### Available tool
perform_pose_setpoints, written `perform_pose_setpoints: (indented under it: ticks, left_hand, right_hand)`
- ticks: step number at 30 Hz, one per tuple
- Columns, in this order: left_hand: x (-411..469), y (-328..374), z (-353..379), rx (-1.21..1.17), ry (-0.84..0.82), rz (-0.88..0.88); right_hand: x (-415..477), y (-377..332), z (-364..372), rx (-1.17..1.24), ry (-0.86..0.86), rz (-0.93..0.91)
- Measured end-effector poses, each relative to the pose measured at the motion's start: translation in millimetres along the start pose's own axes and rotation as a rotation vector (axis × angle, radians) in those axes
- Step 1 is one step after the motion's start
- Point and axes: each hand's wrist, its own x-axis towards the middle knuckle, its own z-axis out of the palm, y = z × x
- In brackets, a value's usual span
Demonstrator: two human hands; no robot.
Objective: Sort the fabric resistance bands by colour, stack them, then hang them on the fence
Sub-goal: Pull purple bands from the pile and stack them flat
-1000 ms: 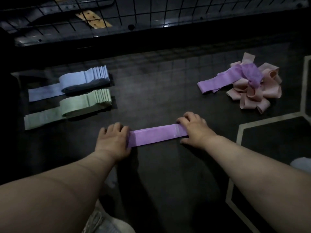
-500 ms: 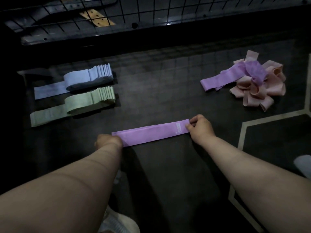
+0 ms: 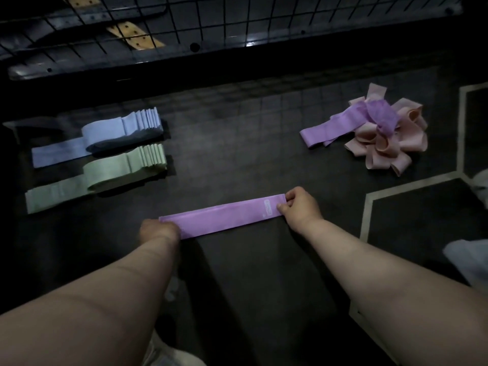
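Flat purple band (image 3: 224,219), blue stack (image 3: 124,130), green stack (image 3: 126,162), tangled pink-purple pile (image 3: 383,140)

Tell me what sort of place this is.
Probably a gym or workout room, though the dim light leaves doubt. The dark floor carries pale hexagon lines, a black wire grid fence borders it, and fabric resistance bands lie sorted into a blue stack and a green stack.

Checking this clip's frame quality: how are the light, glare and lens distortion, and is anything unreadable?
Head view: dim overall, the dark floor losing detail, yet the flat purple fabric band held between left hand and right hand reads clearly; its white label is too small to read. Head view: one glare spot on the black wire fence's base rail; the fence wires bow from wide-angle distortion.
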Motion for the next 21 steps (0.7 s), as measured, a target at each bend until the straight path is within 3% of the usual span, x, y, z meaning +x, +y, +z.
perform_pose_setpoints:
  ticks: [4,8,11,13,15,18,21]
  left_hand:
    - [-23.5,18.7,-3.2,0.257,0.111,0.049]
    - [-52.8,51.4,11.4,0.271,0.152,0.280]
    - [-79.3,93.4,31.2,0.218,0.085,0.468]
    - [-95.8,126.6,50.1,0.178,-0.041,0.602]
    - [-111.1,157.9,70.0,0.024,-0.270,0.674]
    - [-139.8,192.6,92.3,-0.268,-0.707,0.573]
    - [-150.5,206.5,107.2,-0.415,-0.881,0.433]
  right_hand:
    - [1.1,-0.1,-2.2,-0.001,0.036,-0.020]
    - [7.7,-2.1,-17.7,-0.176,0.108,-0.066]
    - [23.9,-5.5,-37.5,-0.351,0.116,-0.129]
    - [40.0,-10.3,-54.2,-0.410,0.077,-0.147]
    - [56.6,-14.7,-70.7,-0.449,0.035,-0.180]
    - [80.5,-18.8,-87.8,-0.506,0.010,-0.248]
    - [97.0,-21.8,-93.7,-0.555,-0.013,-0.252]
